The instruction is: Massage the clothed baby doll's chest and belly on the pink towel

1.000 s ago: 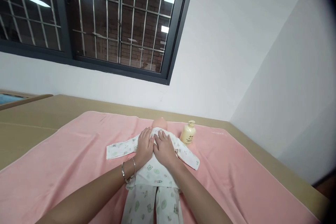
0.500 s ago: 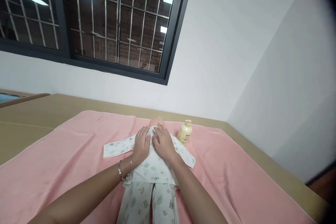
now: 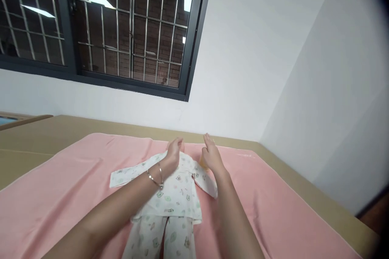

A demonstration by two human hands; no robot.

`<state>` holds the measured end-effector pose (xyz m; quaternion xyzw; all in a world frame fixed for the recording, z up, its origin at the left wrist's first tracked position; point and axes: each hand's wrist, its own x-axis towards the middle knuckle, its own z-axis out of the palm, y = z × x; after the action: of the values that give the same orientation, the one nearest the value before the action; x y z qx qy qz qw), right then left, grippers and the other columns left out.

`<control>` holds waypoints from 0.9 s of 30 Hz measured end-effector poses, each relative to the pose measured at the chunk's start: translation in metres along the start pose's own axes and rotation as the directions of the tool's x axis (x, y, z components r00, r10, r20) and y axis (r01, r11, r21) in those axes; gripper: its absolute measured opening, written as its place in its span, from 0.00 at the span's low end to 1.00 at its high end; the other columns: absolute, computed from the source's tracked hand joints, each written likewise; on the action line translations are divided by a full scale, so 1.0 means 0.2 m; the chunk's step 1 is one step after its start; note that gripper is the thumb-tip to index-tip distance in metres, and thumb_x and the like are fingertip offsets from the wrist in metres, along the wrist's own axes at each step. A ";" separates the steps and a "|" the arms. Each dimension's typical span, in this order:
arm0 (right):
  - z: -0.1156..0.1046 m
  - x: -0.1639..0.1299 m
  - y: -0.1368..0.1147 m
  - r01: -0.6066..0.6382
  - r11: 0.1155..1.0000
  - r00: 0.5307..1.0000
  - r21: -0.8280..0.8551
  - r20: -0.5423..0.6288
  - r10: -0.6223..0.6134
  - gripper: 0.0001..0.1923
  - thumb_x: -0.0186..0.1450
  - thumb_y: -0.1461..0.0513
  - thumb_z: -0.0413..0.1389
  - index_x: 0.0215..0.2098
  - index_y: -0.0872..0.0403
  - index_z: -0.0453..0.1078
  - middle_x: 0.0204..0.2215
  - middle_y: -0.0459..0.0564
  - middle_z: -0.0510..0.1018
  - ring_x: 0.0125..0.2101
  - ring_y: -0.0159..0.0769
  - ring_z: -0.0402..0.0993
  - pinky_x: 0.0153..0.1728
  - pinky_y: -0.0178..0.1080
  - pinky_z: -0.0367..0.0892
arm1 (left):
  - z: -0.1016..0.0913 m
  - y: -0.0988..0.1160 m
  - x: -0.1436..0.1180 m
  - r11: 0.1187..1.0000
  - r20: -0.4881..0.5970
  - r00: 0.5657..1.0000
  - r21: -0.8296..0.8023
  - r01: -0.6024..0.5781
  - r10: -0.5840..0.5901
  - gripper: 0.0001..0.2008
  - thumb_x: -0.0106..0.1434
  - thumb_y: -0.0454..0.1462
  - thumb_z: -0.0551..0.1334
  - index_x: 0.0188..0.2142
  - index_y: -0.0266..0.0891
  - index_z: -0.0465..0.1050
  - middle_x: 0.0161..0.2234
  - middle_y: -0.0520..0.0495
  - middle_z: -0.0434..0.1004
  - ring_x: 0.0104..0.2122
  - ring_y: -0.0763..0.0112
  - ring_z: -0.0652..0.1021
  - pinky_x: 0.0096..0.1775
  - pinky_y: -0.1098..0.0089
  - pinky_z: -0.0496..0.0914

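Observation:
A baby doll in a white printed shirt point(image 3: 182, 194) and matching trousers point(image 3: 179, 236) lies face-up on a pink blanket point(image 3: 79, 178). Over its upper chest and neck is my left hand point(image 3: 174, 154), turned on edge with the fingers slightly bent and no object visible in it. This hand hides most of the doll's head. To the right, my right hand point(image 3: 212, 156) is raised with fingers stretched out, in front of a pale yellow pump bottle point(image 3: 203, 164). Only a sliver of the bottle shows; whether the hand touches it I cannot tell.
The blanket covers a wooden surface point(image 3: 33, 139) that runs back to a white wall point(image 3: 237, 68). A dark-framed window point(image 3: 121, 28) with metal bars is above at left. The side wall meets the back wall at right.
Both hands have come off the doll's chest front. My right hand has moved right to the bottle and covers it; my left hand has turned on edge near the doll's neck.

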<state>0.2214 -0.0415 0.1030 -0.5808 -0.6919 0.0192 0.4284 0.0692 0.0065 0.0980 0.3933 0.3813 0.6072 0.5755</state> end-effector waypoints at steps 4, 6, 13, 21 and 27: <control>0.05 0.00 0.12 -0.038 0.996 0.999 -0.079 -0.007 0.038 0.33 0.63 0.69 0.38 0.67 0.70 0.50 0.67 0.62 0.52 0.68 0.42 0.41 0.68 0.50 0.39 | 0.25 0.00 0.03 0.917 0.162 0.921 -0.132 0.377 -0.355 0.21 0.68 0.43 0.46 0.45 0.28 0.70 0.46 0.28 0.75 0.48 0.58 0.78 0.51 0.61 0.72; 0.08 -0.01 0.15 -0.067 0.984 0.998 -0.165 -0.023 0.064 0.32 0.64 0.68 0.39 0.66 0.69 0.53 0.66 0.63 0.55 0.68 0.46 0.44 0.67 0.53 0.42 | 0.34 0.00 0.02 0.862 0.231 0.872 -0.180 0.474 -0.432 0.25 0.68 0.45 0.45 0.49 0.23 0.67 0.47 0.26 0.73 0.48 0.58 0.78 0.49 0.63 0.73; 0.10 -0.02 0.13 -0.094 0.936 0.996 -0.340 -0.026 0.091 0.30 0.63 0.68 0.41 0.62 0.64 0.62 0.62 0.61 0.64 0.63 0.49 0.57 0.64 0.56 0.47 | 0.33 0.00 -0.01 0.786 0.314 0.821 -0.266 0.558 -0.477 0.27 0.69 0.44 0.47 0.54 0.19 0.62 0.48 0.24 0.72 0.46 0.56 0.78 0.46 0.62 0.74; 0.16 0.01 0.10 -0.199 0.862 0.978 -0.466 -0.042 0.203 0.33 0.61 0.70 0.38 0.64 0.65 0.60 0.63 0.58 0.62 0.65 0.47 0.55 0.64 0.54 0.49 | -0.05 0.08 -0.15 0.722 0.417 0.718 -0.182 0.667 -0.558 0.32 0.63 0.44 0.52 0.60 0.21 0.58 0.60 0.26 0.63 0.57 0.53 0.71 0.53 0.64 0.67; 0.15 0.05 0.24 -0.284 0.930 0.959 -0.234 -0.067 0.276 0.28 0.60 0.59 0.42 0.56 0.49 0.70 0.49 0.54 0.78 0.52 0.47 0.73 0.57 0.52 0.63 | -0.22 0.24 -0.25 0.718 0.403 0.741 -0.244 0.652 -0.537 0.31 0.62 0.42 0.52 0.58 0.18 0.58 0.49 0.23 0.72 0.46 0.50 0.78 0.48 0.59 0.68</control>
<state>0.2420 -0.0033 0.0655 -0.7214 -0.5920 -0.0135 0.3590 0.0103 -0.0458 0.1221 0.2205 0.2738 0.3791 0.8559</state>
